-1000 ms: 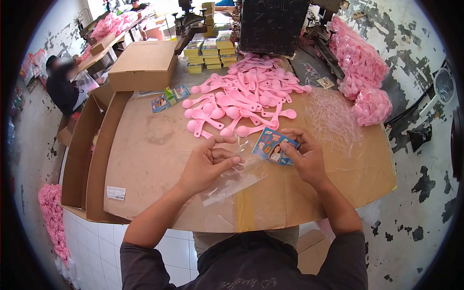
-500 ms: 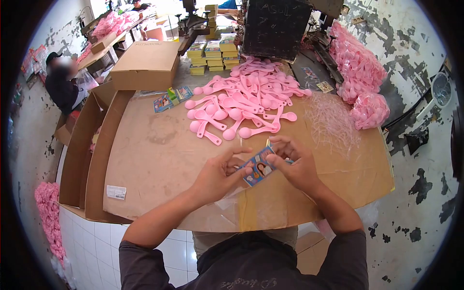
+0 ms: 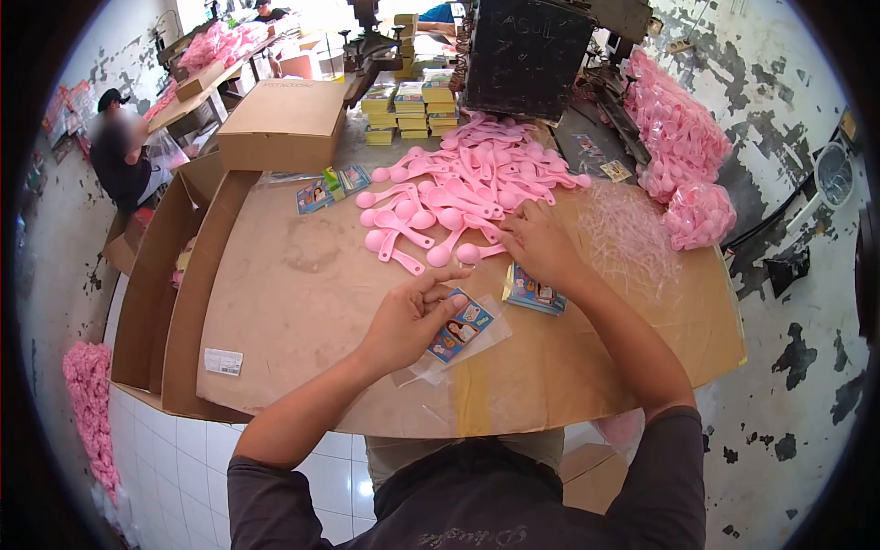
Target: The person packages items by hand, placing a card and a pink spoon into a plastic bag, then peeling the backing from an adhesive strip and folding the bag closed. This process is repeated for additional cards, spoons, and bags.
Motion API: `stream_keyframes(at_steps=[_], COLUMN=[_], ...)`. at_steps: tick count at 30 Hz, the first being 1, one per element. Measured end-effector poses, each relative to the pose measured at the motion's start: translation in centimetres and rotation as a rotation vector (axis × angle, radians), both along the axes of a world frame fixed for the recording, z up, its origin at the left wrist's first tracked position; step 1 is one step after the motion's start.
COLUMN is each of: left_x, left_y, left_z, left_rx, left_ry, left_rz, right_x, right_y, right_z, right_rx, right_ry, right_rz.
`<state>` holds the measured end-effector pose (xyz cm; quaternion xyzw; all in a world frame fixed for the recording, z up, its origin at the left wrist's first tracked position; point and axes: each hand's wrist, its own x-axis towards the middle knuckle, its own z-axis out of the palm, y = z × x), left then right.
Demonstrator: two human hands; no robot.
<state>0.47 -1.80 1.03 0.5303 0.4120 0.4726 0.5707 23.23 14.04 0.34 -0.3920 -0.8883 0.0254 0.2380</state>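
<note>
My left hand (image 3: 417, 316) pinches a blue printed card (image 3: 460, 326) between thumb and fingers, low over the front middle of the table. Clear plastic film (image 3: 495, 332) shows around the card's edges. At the near right edge of the spoon heap, my right hand (image 3: 543, 246) has its fingers bent down onto a pink measuring spoon (image 3: 469, 254), around the handle end; the fingertips are partly hidden. Just below that hand lies a small stack of similar cards (image 3: 533, 293). The heap of pink spoons (image 3: 458, 197) spreads across the table's back middle.
Cardboard (image 3: 293, 302) covers the table. A closed carton (image 3: 280, 124) and an open long box (image 3: 179, 302) stand left. More cards (image 3: 332, 188) lie near the carton. Behind are yellow-edged stacks (image 3: 410, 105) and a black machine (image 3: 527, 60). Clear strips (image 3: 632, 229) lie right. A person (image 3: 124, 151) sits far left.
My right hand has left the card and moved up and forward to the spoons, uncovering the card stack beneath it. My left hand keeps the card, now tilted more upright.
</note>
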Motion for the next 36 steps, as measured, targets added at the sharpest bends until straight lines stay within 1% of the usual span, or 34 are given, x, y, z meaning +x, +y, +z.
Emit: stream_keyframes(at_steps=[3, 6, 9, 12, 15, 18, 21, 24, 27, 30, 33, 36], left_x=[-0.1, -0.3, -0.5, -0.2, -0.2, 0.0, 0.0, 0.2, 0.2, -0.4, -1.1, -1.2], left_y=[0.1, 0.3, 0.4, 0.4, 0.2, 0.0, 0.0, -0.4, -0.1, 0.0, -0.5, 0.0], left_z=[0.1, -0.2, -0.4, -0.3, 0.0, 0.5, -0.4, 0.6, -1.1, -1.0, 0.9, -0.4], left_rx=[-0.001, 0.022, 0.032, 0.020, 0.005, -0.025, -0.030, -0.078, 0.007, -0.005, -0.096, -0.058], left_ry=[-0.042, -0.064, -0.034, -0.022, -0.001, 0.034, 0.045, 0.113, -0.133, -0.153, -0.202, -0.182], left_rz=[0.012, 0.034, 0.068, 0.109, 0.087, 0.052, 0.004, -0.047, -0.167, -0.195, -0.295, -0.339], right_x=[-0.5, 0.3, 1.3, 2.7, 3.4, 2.6, 2.4, 0.6, -1.1, -0.9, 0.4, 0.4], right_y=[0.3, 0.2, -3.0, -4.5, -5.6, -6.7, -6.7, -8.2, -9.7, -8.8, -7.9, -8.3], right_z=[-0.6, 0.8, 5.1, 6.0, 7.2, 7.7, 7.7, 7.2, 4.5, 5.1, 7.2, 7.6], right_rx=[0.064, -0.149, -0.417, -0.415, -0.431, -0.485, -0.395, -0.640, -1.097, -1.269, -0.870, -0.568], right_ry=[0.017, 0.201, 0.304, 0.422, 0.305, 0.336, 0.117, 0.370, 0.750, 0.806, 0.598, 0.321], right_rz=[0.003, 0.154, 0.243, 0.250, 0.292, 0.370, 0.420, 0.439, 0.782, 0.939, 0.761, 0.777])
